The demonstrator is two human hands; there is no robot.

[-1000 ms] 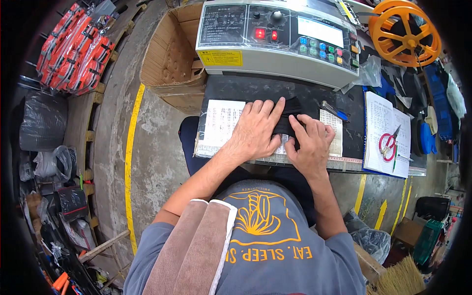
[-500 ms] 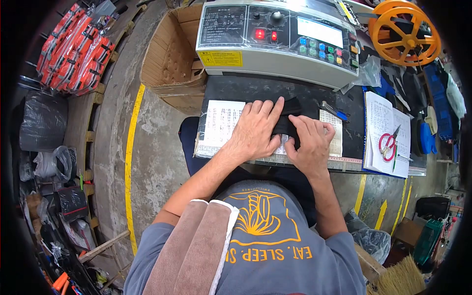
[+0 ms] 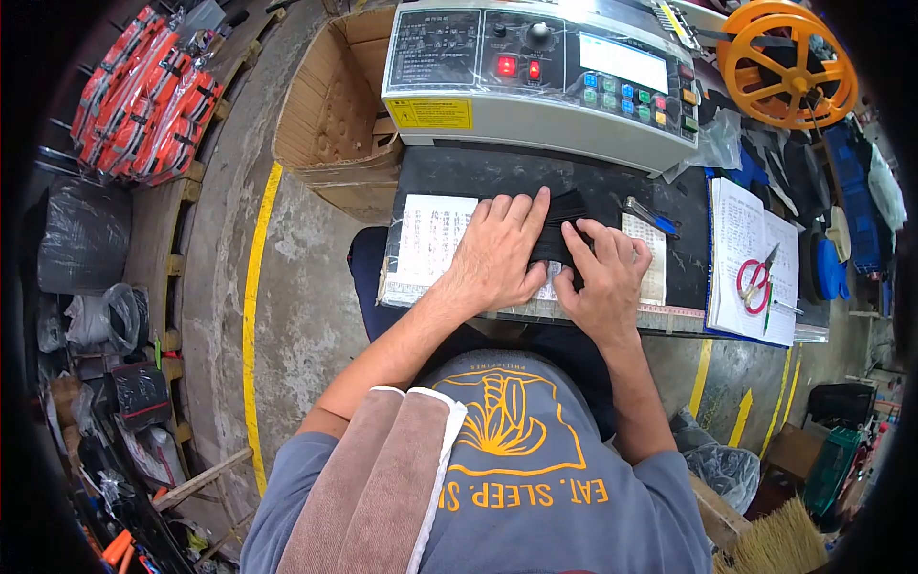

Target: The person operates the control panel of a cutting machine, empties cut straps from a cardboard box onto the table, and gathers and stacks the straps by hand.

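Several black strips [image 3: 570, 209], apparently straps, lie bunched on the dark worktable [image 3: 449, 172] between my two hands. My left hand [image 3: 492, 256] rests flat across a printed sheet [image 3: 427, 230], its fingertips at the left side of the strips and its thumb apart. From the right, my right hand [image 3: 609, 279] touches the strips with bent, spread fingers. Part of the strips is hidden under my hands. Close to my right fingers is a small tool with blue handles [image 3: 652, 216], on the edge of another paper [image 3: 648, 263].
A control machine [image 3: 535, 129] with lit red switches stands behind the strips. To the right, red-handled scissors [image 3: 755, 287] lie on an open notebook [image 3: 736, 225]. An open cardboard box [image 3: 335, 177] is at the left, an orange reel [image 3: 789, 62] at the back right.
My right fingers have lifted and spread slightly, showing more of the black strips. My left hand has stayed in place.
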